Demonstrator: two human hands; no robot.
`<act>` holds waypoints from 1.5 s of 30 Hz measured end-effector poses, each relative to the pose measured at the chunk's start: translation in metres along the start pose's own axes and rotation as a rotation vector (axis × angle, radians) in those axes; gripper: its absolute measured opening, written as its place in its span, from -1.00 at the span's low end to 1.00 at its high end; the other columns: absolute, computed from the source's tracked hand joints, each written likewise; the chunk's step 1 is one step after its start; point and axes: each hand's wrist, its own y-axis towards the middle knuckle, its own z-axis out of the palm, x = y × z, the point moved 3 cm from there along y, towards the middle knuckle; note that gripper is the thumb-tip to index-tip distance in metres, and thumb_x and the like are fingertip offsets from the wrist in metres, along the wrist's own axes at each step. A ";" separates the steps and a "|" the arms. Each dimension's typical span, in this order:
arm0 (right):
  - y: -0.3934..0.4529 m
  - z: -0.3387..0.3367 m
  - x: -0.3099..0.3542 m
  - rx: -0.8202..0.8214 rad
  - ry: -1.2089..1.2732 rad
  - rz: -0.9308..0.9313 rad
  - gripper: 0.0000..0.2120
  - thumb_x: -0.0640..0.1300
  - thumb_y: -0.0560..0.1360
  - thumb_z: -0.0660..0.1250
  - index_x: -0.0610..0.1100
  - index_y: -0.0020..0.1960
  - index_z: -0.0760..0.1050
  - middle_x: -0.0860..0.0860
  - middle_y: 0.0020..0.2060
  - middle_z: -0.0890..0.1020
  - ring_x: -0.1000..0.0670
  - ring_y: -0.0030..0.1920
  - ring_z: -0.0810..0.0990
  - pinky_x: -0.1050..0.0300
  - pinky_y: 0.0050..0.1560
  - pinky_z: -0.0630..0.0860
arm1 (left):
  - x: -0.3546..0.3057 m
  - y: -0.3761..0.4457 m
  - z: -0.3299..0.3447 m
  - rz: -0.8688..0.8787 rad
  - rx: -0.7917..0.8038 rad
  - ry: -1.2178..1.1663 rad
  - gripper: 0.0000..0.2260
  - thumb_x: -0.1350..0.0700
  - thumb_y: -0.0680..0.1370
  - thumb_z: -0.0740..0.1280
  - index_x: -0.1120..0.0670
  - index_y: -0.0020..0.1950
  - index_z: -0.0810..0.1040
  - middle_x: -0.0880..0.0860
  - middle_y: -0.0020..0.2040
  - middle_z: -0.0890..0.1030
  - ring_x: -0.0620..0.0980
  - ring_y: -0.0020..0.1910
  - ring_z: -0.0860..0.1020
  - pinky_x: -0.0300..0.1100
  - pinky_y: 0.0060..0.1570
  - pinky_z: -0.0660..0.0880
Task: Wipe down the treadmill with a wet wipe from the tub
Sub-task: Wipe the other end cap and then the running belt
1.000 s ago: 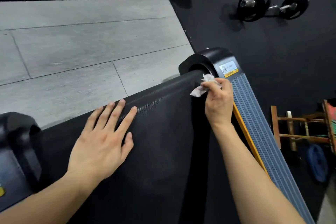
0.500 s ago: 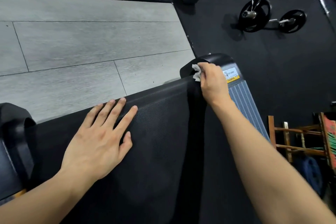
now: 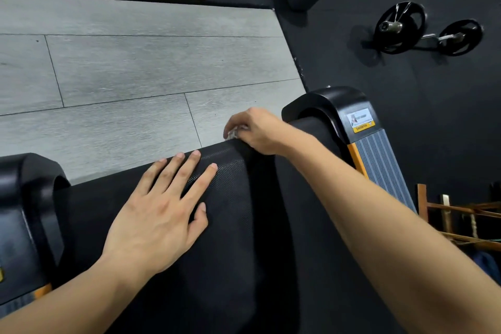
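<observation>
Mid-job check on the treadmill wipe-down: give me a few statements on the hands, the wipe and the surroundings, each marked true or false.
1. The left hand lies flat on the treadmill belt. True.
2. The right hand grips the wet wipe at the belt's far edge. True.
3. The left hand holds the wipe. False: it holds nothing, its fingers straight.
4. A barbell lies on the dark floor. True.
5. The wipe rests on the yellow-labelled end cap. False: it is left of it.

Belt edge (image 3: 217,150) between two end caps (image 3: 333,103)
</observation>
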 end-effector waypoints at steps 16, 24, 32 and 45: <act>-0.056 -0.020 -0.068 -0.431 -0.228 0.216 -0.75 -0.22 0.53 0.28 -0.05 0.09 0.67 -0.04 0.04 0.67 -0.11 0.09 0.59 -0.01 0.08 0.52 | -0.001 0.001 -0.001 0.009 0.047 -0.018 -0.47 -0.06 0.65 0.08 0.03 0.63 0.25 0.18 0.59 0.29 0.18 0.55 0.31 0.15 0.52 0.22; -0.054 -0.003 -0.038 -0.514 -0.267 0.396 -0.68 -0.31 0.52 0.21 -0.12 0.15 0.65 -0.16 0.07 0.66 -0.25 0.14 0.55 -0.07 0.09 0.48 | 0.006 -0.005 -0.015 -0.010 0.114 -0.071 -0.50 -0.06 0.62 0.14 0.15 0.50 0.41 0.18 0.50 0.40 0.19 0.45 0.40 0.08 0.50 0.29; -0.035 0.064 0.134 -0.232 0.017 -0.204 -0.73 -0.29 0.57 0.25 -0.08 0.13 0.65 0.00 0.06 0.69 -0.04 0.13 0.61 0.06 0.19 0.50 | 0.010 -0.071 -0.041 0.085 0.296 0.164 -0.37 -0.02 0.52 0.37 0.24 0.52 0.39 0.31 0.53 0.34 0.31 0.49 0.37 0.24 0.44 0.34; -0.083 0.077 0.084 -0.694 0.071 -0.011 -0.80 -0.28 0.54 0.36 -0.14 0.10 0.68 -0.06 0.11 0.70 -0.12 0.15 0.63 0.05 0.23 0.49 | 0.019 -0.098 -0.049 0.098 0.447 0.124 -0.10 -0.31 0.62 0.16 -0.03 0.59 -0.46 0.09 0.55 -0.51 0.11 0.58 -0.41 0.07 0.57 -0.35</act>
